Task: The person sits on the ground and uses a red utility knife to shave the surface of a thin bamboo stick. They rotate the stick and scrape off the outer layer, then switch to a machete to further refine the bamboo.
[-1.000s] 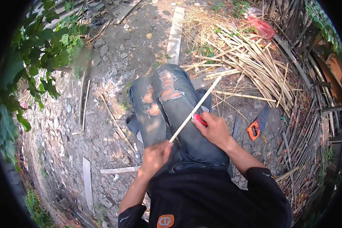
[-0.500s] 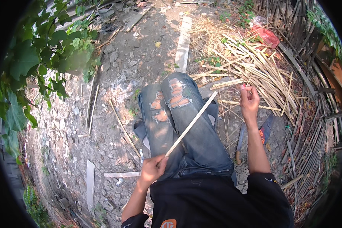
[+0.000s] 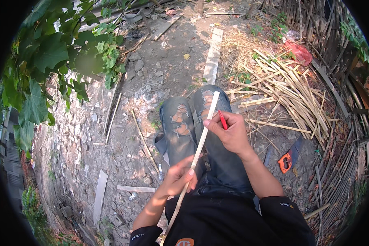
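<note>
Far left: big green leaves [image 3: 49,53] hanging over stony ground [image 3: 123,123], w/ a flat pale board [image 3: 99,197] lying low on it and a thin stick [image 3: 144,141] slanting nearby.

Centre-left: left hand [image 3: 177,177] curled shut round lower part of a long pale bamboo strip [image 3: 197,151], fingers wrapped over it, thumb side up. Full grip, no gap seen btwn fingers and strip. Strip runs diagonally from near the chest, lower left, up to the knee area, upper right, resting across torn blue jeans [image 3: 184,123]. Bottom end slips out of sight by the black shirt [image 3: 225,221].

Centre: right hand [image 3: 229,133] higher up the same strip, thumb tip pressed against its right edge, about two-thirds along. Fingers folded shut on a red pen [image 3: 222,119], slim, pointing up and slightly left, tip just beside the strip. Cannot tell if pen tip touches the strip. Hands well apart along the strip.

Right of the legs: orange-handled saw [image 3: 286,160] flat on the dirt, near right forearm but not touching. Further up and right: loose heap of cut bamboo strips [image 3: 291,90] fanned out over dry straw. Red plastic bag [image 3: 300,52] beyond the heap, top right. Far right edge: woven stick fence [image 3: 348,164] curving down the rim.
</note>
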`<state>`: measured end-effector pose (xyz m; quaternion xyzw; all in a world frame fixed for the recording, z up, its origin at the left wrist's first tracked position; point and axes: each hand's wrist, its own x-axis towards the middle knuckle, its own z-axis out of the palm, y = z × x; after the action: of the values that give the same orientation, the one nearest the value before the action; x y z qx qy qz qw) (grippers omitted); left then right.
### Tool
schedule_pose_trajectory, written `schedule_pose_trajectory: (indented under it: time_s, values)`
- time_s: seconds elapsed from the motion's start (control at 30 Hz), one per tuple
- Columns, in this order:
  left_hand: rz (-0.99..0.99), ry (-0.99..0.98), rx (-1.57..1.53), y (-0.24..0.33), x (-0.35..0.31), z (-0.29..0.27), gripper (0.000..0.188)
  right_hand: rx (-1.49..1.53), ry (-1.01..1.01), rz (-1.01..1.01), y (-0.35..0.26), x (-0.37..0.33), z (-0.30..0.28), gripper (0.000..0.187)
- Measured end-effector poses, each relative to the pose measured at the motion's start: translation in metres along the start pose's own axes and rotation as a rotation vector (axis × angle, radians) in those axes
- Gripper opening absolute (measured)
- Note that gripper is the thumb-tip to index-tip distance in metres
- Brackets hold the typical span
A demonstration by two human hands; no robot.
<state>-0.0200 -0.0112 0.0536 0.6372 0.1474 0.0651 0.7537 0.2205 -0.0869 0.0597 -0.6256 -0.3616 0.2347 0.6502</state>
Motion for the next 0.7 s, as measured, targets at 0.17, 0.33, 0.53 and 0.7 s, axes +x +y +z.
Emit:
schedule_pose_trajectory:
  time_s: [0.17,0.33,0.53,0.7]
  values:
    - [0.049,0.216,-0.083,0.002,0.017,0.005,0.055,-0.496,-0.087,-0.161,-0.03,-0.012,0.014,0.039]
    - [0.037,0.227,-0.208,-0.003,0.023,0.005,0.055,-0.716,-0.414,-0.226,-0.018,-0.031,0.012,0.045]
    - [-0.019,0.187,-0.261,-0.008,0.01,0.006,0.052,-0.867,-0.28,-0.179,-0.017,-0.003,0.001,0.047]
    - [-0.053,0.159,-0.205,-0.014,0.004,0.005,0.051,-0.9,-0.109,-0.226,0.001,0.03,-0.02,0.049]
